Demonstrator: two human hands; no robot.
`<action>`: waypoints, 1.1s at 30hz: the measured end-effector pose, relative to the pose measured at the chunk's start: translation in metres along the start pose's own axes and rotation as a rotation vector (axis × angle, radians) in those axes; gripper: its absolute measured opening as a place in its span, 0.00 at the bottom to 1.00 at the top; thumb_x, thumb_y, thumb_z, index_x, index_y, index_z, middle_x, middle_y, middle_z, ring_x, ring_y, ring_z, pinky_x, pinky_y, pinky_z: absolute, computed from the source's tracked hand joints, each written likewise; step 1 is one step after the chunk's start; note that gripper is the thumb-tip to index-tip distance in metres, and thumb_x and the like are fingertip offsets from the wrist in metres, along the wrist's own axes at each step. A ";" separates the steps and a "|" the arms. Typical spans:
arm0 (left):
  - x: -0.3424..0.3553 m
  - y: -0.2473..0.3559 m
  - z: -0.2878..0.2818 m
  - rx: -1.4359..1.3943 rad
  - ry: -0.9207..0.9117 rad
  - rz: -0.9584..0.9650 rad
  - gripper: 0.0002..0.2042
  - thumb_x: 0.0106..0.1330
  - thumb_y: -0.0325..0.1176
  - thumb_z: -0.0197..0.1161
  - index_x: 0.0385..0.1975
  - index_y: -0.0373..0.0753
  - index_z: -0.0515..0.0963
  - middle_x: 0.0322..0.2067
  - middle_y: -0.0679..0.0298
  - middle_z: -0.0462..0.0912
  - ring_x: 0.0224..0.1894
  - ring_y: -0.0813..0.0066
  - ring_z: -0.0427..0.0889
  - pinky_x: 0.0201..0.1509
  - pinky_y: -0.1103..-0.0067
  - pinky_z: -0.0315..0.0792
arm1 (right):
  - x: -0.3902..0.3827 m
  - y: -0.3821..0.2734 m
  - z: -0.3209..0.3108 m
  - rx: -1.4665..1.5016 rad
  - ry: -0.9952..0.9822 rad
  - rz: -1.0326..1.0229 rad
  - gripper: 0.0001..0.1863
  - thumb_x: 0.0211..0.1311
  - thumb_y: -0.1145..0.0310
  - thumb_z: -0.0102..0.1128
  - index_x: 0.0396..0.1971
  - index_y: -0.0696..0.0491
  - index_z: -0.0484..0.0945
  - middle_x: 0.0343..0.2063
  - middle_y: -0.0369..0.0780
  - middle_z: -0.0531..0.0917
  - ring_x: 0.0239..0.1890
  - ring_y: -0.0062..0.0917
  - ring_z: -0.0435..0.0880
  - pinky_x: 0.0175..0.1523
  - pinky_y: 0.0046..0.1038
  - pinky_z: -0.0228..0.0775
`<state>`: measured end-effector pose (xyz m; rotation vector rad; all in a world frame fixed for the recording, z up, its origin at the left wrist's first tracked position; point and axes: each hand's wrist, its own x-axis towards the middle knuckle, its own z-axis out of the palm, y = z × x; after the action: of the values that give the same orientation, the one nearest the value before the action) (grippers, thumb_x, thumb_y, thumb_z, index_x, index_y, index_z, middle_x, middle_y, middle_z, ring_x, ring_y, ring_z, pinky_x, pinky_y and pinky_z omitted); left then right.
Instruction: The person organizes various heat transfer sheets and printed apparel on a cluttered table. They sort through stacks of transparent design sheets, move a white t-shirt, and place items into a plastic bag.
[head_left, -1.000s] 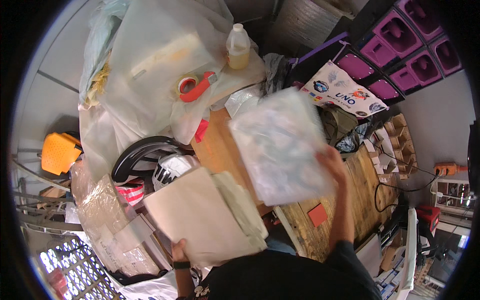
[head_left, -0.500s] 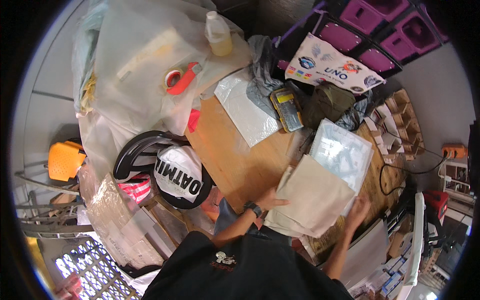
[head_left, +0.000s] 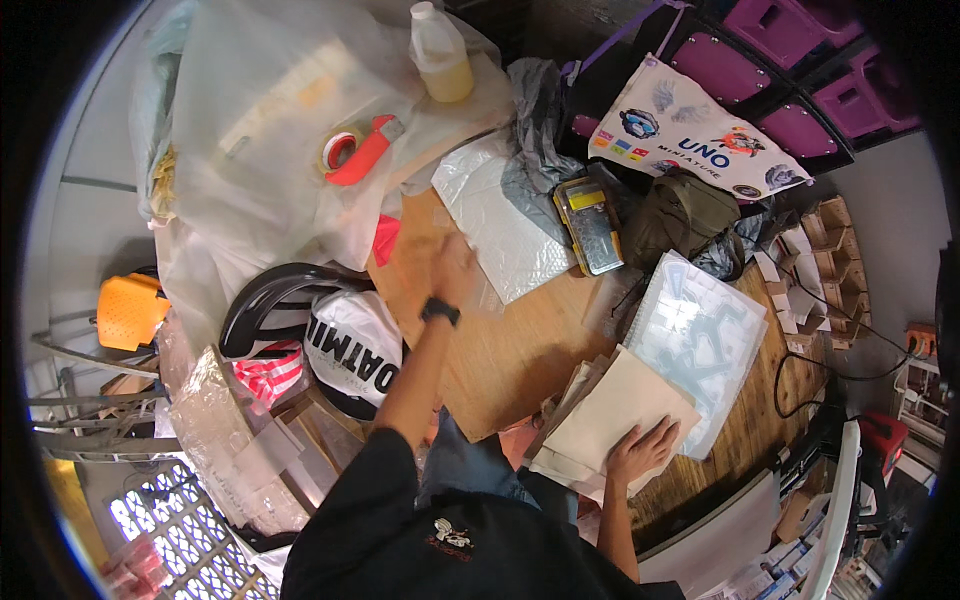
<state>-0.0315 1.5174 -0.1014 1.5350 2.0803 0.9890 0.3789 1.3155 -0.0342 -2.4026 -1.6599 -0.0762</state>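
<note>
A stack of beige sheets [head_left: 610, 420] lies on the right of the worktable, its edges uneven; I cannot tell if they are cloth or paper. My right hand [head_left: 643, 450] rests flat on top of it with the fingers spread. My left hand [head_left: 455, 268], smeared by motion, is over the plywood board [head_left: 490, 370], near the silvery bubble-wrap sheet [head_left: 505, 230]. Its fingers do not show clearly. A clear plastic sheet with template shapes [head_left: 695, 340] lies beside the beige stack, at its far right.
A black-and-yellow case [head_left: 588, 225] and a dark olive bag [head_left: 680, 215] stand at the back. Red tape [head_left: 365, 155] and a jug of yellowish liquid [head_left: 442, 60] sit on plastic sheeting. A helmet [head_left: 265, 300] is at left; a black cable [head_left: 785, 385] curls at right.
My left hand has left the beige sheets' left edge and moved up and left over the board. My right hand has shifted from their right edge onto their top.
</note>
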 end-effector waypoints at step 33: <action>-0.020 -0.050 0.014 0.321 0.024 0.210 0.15 0.61 0.36 0.56 0.46 0.37 0.71 0.60 0.55 0.66 0.62 0.52 0.62 0.64 0.60 0.56 | 0.000 0.004 0.008 0.035 0.037 -0.024 0.32 0.68 0.49 0.41 0.65 0.55 0.60 0.65 0.52 0.59 0.67 0.47 0.56 0.66 0.46 0.46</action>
<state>-0.0489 1.4952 -0.1490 1.9414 2.2123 0.7695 0.3823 1.3157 -0.0424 -2.3418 -1.6600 -0.0941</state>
